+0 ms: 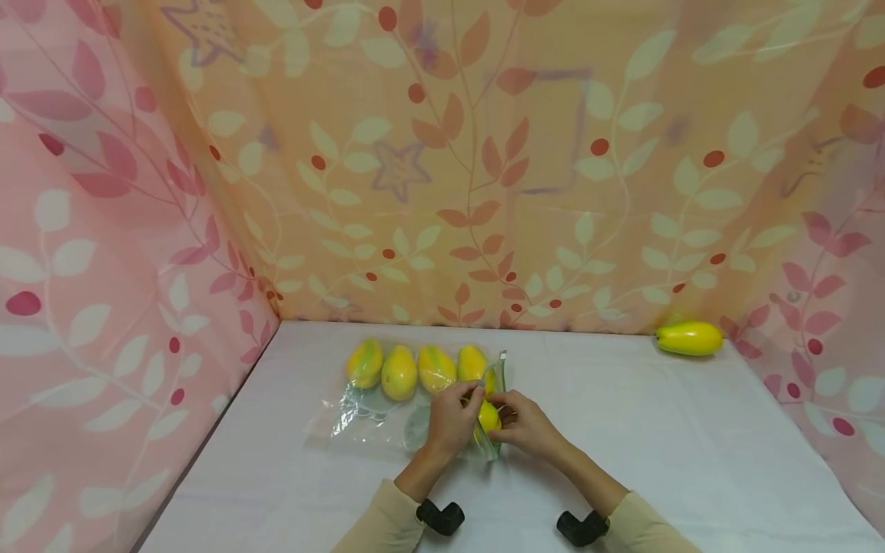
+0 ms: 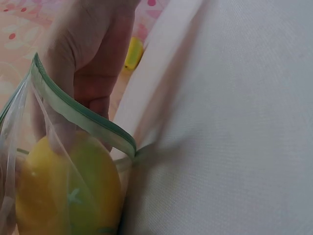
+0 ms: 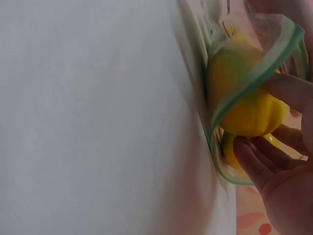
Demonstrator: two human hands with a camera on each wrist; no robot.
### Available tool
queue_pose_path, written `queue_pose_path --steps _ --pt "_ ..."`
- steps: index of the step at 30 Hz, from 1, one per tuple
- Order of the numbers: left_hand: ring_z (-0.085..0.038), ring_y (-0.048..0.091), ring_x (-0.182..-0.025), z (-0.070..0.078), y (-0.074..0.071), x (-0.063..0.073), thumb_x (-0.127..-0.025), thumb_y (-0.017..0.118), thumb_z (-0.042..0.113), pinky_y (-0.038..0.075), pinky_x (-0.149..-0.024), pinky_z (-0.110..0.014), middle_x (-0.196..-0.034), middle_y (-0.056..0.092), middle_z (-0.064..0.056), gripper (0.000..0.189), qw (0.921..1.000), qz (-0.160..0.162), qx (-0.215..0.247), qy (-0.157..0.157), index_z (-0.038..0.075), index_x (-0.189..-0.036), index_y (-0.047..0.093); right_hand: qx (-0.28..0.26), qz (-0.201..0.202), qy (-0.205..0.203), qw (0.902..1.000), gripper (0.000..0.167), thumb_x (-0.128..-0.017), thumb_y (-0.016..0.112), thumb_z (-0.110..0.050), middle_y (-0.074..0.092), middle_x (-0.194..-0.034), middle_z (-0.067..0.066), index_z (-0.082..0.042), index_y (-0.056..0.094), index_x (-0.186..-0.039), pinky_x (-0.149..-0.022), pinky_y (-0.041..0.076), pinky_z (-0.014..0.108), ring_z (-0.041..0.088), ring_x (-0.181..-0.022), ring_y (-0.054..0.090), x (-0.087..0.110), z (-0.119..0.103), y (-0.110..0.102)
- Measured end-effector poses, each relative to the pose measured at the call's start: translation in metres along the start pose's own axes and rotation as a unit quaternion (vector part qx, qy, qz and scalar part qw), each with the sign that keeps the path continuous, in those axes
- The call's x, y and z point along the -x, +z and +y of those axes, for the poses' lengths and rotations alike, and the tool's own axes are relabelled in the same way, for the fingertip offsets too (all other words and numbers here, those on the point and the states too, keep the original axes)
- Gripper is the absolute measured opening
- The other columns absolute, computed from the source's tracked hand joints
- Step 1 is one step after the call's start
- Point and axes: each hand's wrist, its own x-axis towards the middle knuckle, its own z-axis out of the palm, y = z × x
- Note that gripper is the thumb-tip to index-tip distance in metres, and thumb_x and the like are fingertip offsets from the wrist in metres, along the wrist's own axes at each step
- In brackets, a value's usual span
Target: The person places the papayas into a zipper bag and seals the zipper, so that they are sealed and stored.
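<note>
A clear zip bag (image 1: pixel 346 434) with a green-edged mouth lies on the white table, its mouth facing right. Several yellow-green papayas (image 1: pixel 399 372) sit in a row inside, along its far side. My left hand (image 1: pixel 452 418) pinches the upper edge of the bag's mouth. Within the mouth is another papaya (image 1: pixel 489 417), which my right hand (image 1: pixel 528 426) holds with curled fingers around its outer end. In the right wrist view, the green zip strip (image 3: pixel 244 88) crosses over this papaya. The left wrist view shows the papaya (image 2: pixel 93 191) through the plastic.
One more papaya (image 1: pixel 690 339) lies alone at the table's far right corner. Patterned cloth walls (image 1: pixel 442 153) stand behind and on both sides of the white table (image 1: pixel 657 438). Black fittings (image 1: pixel 442 518) are worn near both wrists.
</note>
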Motion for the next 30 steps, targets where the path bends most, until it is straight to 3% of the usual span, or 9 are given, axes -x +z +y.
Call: queue_pose_path --steps 5,12,20,30 --pt "-0.008 0.062 -0.068 0.002 -0.002 0.0 -0.092 0.065 0.016 0.053 -0.062 -0.017 -0.087 0.074 -0.006 0.018 0.9998 -0.003 -0.005 -0.02 0.005 -0.1 0.076 -0.019 -0.009 -0.023 0.9995 0.047 -0.08 0.075 -0.006 0.061 -0.116 0.016 0.001 0.06 -0.124 -0.083 0.057 0.035 0.023 -0.095 0.064 0.001 0.001 0.006" --pt "-0.008 0.062 -0.068 0.001 -0.003 0.001 -0.093 0.064 0.017 0.053 -0.063 -0.016 -0.088 0.075 -0.005 0.019 0.9995 -0.01 -0.001 -0.029 0.005 -0.101 0.076 -0.017 -0.018 -0.012 0.9996 0.047 -0.081 0.079 -0.019 0.063 -0.112 0.013 -0.004 0.063 -0.122 -0.084 0.057 0.032 0.025 -0.095 0.064 0.005 0.005 -0.004" --pt "-0.006 0.059 -0.068 0.001 -0.005 0.001 -0.093 0.064 0.017 0.052 -0.063 -0.016 -0.087 0.074 -0.005 0.019 0.9994 -0.012 0.006 -0.032 0.004 -0.101 0.076 0.009 -0.027 -0.002 0.9996 0.042 -0.085 0.074 -0.02 0.064 -0.111 0.018 0.0 0.063 -0.12 -0.079 0.053 0.019 0.021 -0.093 0.062 0.01 0.008 -0.04" --pt "-0.004 0.057 -0.065 0.001 -0.004 0.001 -0.091 0.065 0.014 0.051 -0.059 -0.016 -0.083 0.074 -0.005 0.017 0.9998 -0.002 0.012 -0.016 0.004 -0.099 0.076 0.058 -0.012 0.035 0.9976 0.036 -0.086 0.073 -0.021 0.064 -0.113 0.02 -0.002 0.064 -0.116 -0.079 0.052 0.02 0.019 -0.094 0.061 0.012 0.007 -0.088"
